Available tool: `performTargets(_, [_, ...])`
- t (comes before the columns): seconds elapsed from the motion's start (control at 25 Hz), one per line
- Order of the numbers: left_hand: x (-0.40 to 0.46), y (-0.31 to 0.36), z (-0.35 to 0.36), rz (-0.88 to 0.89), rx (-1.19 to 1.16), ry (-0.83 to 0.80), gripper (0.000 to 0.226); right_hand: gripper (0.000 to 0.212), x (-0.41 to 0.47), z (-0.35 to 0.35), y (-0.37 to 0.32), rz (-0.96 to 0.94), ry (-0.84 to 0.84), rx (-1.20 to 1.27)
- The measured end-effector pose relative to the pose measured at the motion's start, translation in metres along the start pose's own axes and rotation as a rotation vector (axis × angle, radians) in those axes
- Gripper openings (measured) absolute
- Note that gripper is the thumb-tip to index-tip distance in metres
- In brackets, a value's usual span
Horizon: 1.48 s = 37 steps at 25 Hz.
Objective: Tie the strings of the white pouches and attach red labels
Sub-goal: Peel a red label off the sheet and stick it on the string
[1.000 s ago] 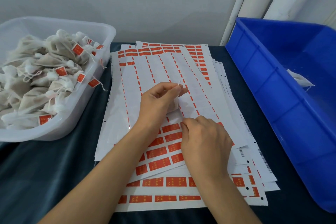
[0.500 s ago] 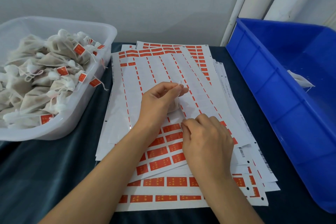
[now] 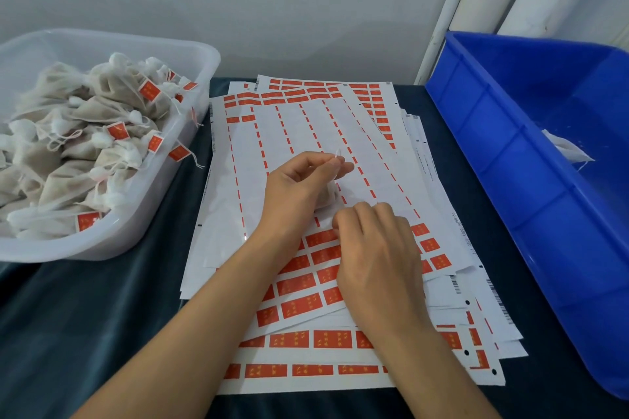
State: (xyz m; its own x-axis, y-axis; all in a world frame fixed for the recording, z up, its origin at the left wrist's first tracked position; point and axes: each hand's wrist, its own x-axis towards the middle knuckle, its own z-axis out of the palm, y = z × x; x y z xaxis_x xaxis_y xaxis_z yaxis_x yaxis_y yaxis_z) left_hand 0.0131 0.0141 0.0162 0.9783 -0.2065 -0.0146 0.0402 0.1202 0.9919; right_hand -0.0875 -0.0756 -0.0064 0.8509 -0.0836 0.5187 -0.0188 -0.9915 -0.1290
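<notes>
My left hand hovers over the label sheets and pinches the thin white string of a small white pouch, which is mostly hidden under the palm. My right hand lies just below it with fingers curled down onto the top label sheet, its fingertips at a row of red labels; what they hold is hidden. A stack of white sheets with red labels covers the middle of the table.
A clear plastic tub at the left holds several tied white pouches with red labels. A big blue bin at the right holds a white pouch. Dark cloth covers the table; white pipes stand behind.
Both hands have stayed almost in place; my right hand's fingers shifted slightly on the sheet while my left keeps pinching the string.
</notes>
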Motion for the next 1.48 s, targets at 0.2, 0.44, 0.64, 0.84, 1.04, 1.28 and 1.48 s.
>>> performTargets(0.2, [0.001,0.002,-0.001,-0.003,-0.005,0.007,0.016,0.018,0.002,-0.005,-0.002,0.08,0.148,0.287])
performTargets(0.44, [0.0,0.003,0.0,-0.025,0.029,0.043,0.016,0.024,0.021,-0.02,0.02,0.399,0.098,0.759])
performTargets(0.64, [-0.003,0.006,0.002,0.022,0.077,0.064,0.016,0.017,0.05,-0.021,0.041,0.588,0.04,1.033])
performTargets(0.84, [-0.005,0.007,0.005,0.115,0.074,0.087,0.013,0.008,0.064,-0.014,0.036,0.691,-0.024,1.31])
performTargets(1.04, [-0.006,0.008,0.006,0.159,0.083,0.092,0.014,0.009,0.054,-0.009,0.026,0.783,-0.034,1.466])
performTargets(1.28, [-0.011,0.01,0.01,0.201,0.099,0.07,0.012,0.02,0.053,-0.014,0.022,0.8,-0.019,1.637])
performTargets(1.48, [-0.015,0.011,0.013,0.269,0.117,0.029,0.016,0.026,0.052,-0.012,0.02,0.806,-0.023,1.622])
